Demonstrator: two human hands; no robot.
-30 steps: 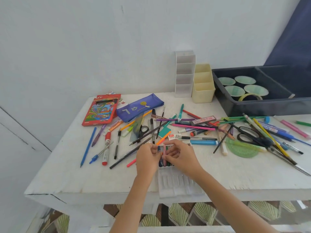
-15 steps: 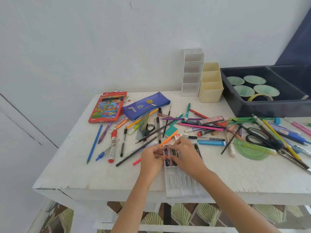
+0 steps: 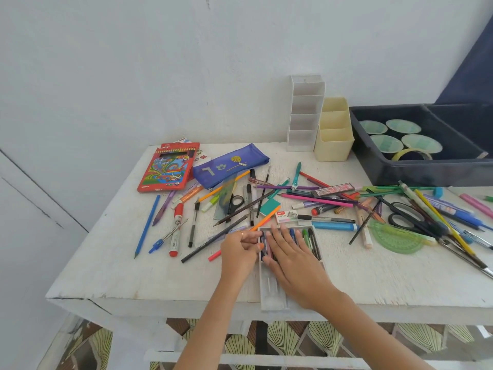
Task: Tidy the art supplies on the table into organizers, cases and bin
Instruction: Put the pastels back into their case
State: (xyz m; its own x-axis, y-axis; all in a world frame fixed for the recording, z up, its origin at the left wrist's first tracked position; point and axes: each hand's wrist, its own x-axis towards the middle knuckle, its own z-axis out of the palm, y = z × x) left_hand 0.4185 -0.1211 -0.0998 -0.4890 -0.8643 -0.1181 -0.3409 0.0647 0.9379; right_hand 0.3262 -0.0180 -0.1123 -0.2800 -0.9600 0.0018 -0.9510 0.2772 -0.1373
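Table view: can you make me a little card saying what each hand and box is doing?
pen case: clear, at the front edge, pens in its far end
right hand: flat on those pens
left hand: curled at the case's left edge
white organizer: by the back wall
cream organizer: beside it
bin: dark, back right, tape roll inside

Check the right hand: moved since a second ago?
Yes. Against the clear tray, the right hand went from pinching pens at its far end to lying flat over them, palm shifted toward its near end.
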